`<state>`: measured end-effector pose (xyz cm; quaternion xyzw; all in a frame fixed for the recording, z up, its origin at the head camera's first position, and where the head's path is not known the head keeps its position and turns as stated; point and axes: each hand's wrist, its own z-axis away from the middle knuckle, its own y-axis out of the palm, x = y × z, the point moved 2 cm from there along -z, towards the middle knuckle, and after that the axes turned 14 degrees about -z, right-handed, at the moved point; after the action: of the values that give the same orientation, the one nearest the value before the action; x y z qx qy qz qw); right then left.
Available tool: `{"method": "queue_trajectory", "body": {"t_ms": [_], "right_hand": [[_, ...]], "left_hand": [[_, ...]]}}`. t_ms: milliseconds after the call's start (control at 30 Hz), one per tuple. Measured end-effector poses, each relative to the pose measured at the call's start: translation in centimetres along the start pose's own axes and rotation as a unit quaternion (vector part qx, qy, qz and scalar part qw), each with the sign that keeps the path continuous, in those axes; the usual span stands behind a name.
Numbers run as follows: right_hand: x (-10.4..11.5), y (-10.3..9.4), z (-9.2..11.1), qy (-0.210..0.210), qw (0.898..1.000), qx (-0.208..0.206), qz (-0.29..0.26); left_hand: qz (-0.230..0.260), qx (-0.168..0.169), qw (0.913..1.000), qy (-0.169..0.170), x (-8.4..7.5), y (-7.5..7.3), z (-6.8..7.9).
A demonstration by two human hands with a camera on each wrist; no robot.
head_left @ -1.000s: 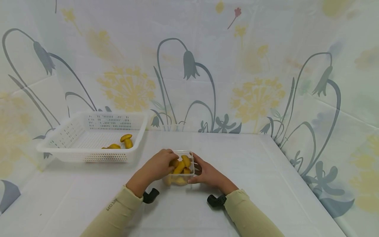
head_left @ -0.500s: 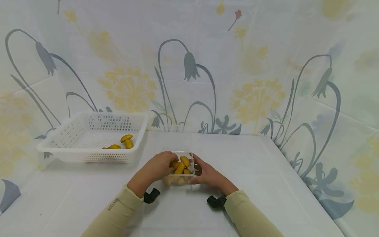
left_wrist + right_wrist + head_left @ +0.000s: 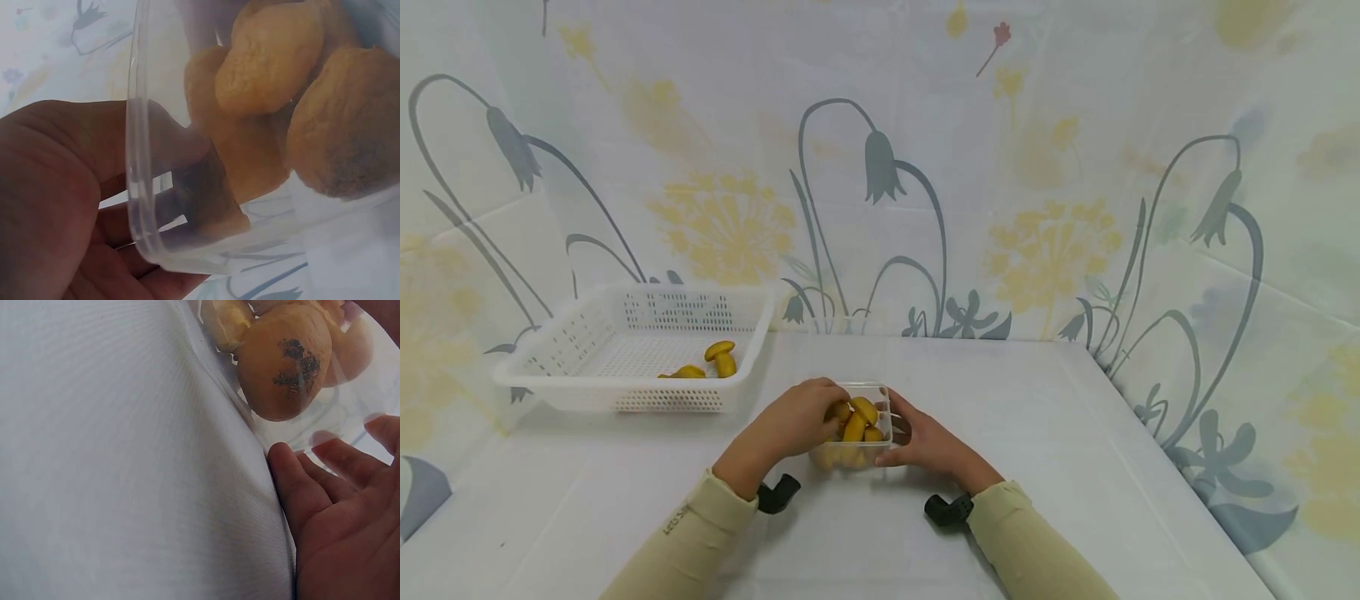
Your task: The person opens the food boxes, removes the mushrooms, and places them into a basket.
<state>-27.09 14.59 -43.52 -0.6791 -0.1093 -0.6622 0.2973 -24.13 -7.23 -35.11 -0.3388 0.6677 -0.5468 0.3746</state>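
Observation:
A small clear plastic box (image 3: 883, 433) stands at the middle of the table, with several yellow-brown mushrooms (image 3: 854, 427) inside. My left hand (image 3: 797, 417) reaches over its left rim and pinches a mushroom (image 3: 215, 206); through the wall, the thumb shows against it. My right hand (image 3: 928, 442) holds the box's right side, thumb at the near corner and fingers along the wall. Its fingertips lie against the clear wall in the right wrist view, beside a mushroom with dark patches (image 3: 284, 369). Part of the left fingers is hidden.
A white perforated basket (image 3: 617, 381) stands at the back left, with a few mushrooms (image 3: 722, 360) at its right end. Faint clear plastic (image 3: 847, 323) shows at the table's back edge. A flower-printed cloth (image 3: 880, 233) hangs behind the white table (image 3: 1022, 400).
The mushrooms in the box have shifted under my left hand, and the uppermost cap now sits slightly lower and further left. My right hand and the basket have stayed in place.

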Motion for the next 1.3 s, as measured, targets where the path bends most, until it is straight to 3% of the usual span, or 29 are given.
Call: {"method": "queue_trajectory", "body": {"t_ms": [567,900,1300], "right_hand": [[0.1,0.0,0.0,0.003,1.0,0.0,-0.015],[0.1,0.0,-0.1,-0.004,1.0,0.008,-0.015],[0.2,0.0,-0.1,-0.004,1.0,0.007,-0.011]], "left_hand": [[0.0,-0.024,0.9997,0.008,1.0,-2.3,0.8],[-0.003,-0.062,0.998,0.009,2.3,-3.8,1.6],[0.004,-0.091,0.9957,-0.018,4.1,-5.7,2.5]]}}
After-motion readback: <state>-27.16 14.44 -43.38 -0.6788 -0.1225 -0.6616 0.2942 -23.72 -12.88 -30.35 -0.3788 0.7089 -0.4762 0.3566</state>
